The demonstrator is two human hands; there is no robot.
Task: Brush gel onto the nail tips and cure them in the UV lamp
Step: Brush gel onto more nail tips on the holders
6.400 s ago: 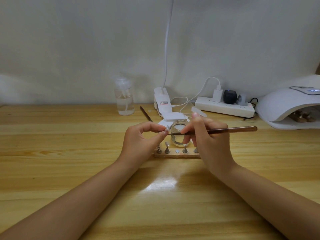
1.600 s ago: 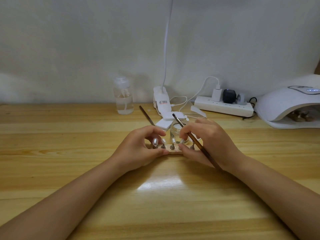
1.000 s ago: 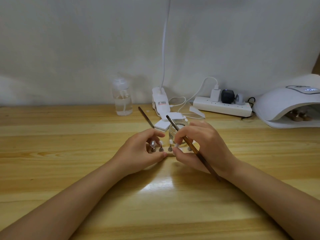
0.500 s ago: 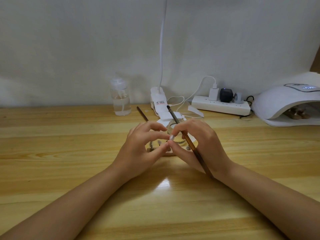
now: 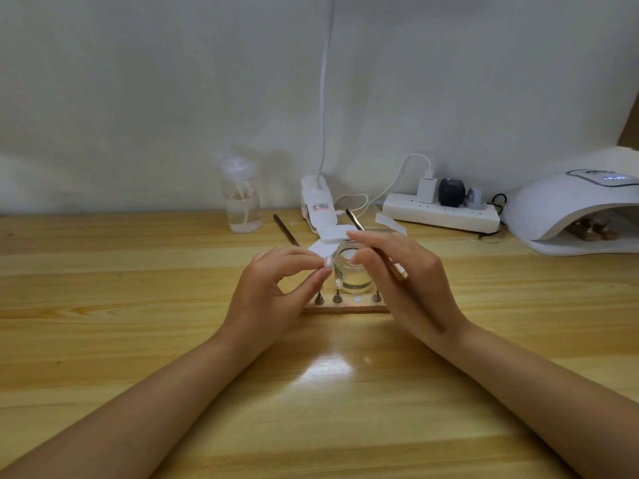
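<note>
Your left hand (image 5: 273,292) is raised just above the wooden nail stand (image 5: 345,308), thumb and forefinger pinching a pale nail tip (image 5: 327,262) at the fingertips, the other fingers curled under. Your right hand (image 5: 404,285) sits just right of it, fingers curled round a brown-handled gel brush (image 5: 356,220); the handle runs through the grip and its far end sticks out beyond the fingers toward the wall. The bristle end is hidden by the hand. Between the two hands, just beyond the stand, a small clear glass jar (image 5: 351,271) stands open on the wooden table (image 5: 103,323). On the stand: two metal posts (image 5: 327,299) at left, one carrying a second nail tip (image 5: 338,283), then a flat silver disc (image 5: 357,299), then another post partly behind your right hand. Far side, left to right: clear pump bottle (image 5: 241,202), a second brown brush (image 5: 286,229) lying on the table, white clip-on lamp base (image 5: 318,209) with its neck rising out of view, white power strip (image 5: 441,210) with plugs in it. Far right: white UV lamp (image 5: 570,209), display lit, with another stand visible inside its opening; what sits on that stand is too small to tell.
</note>
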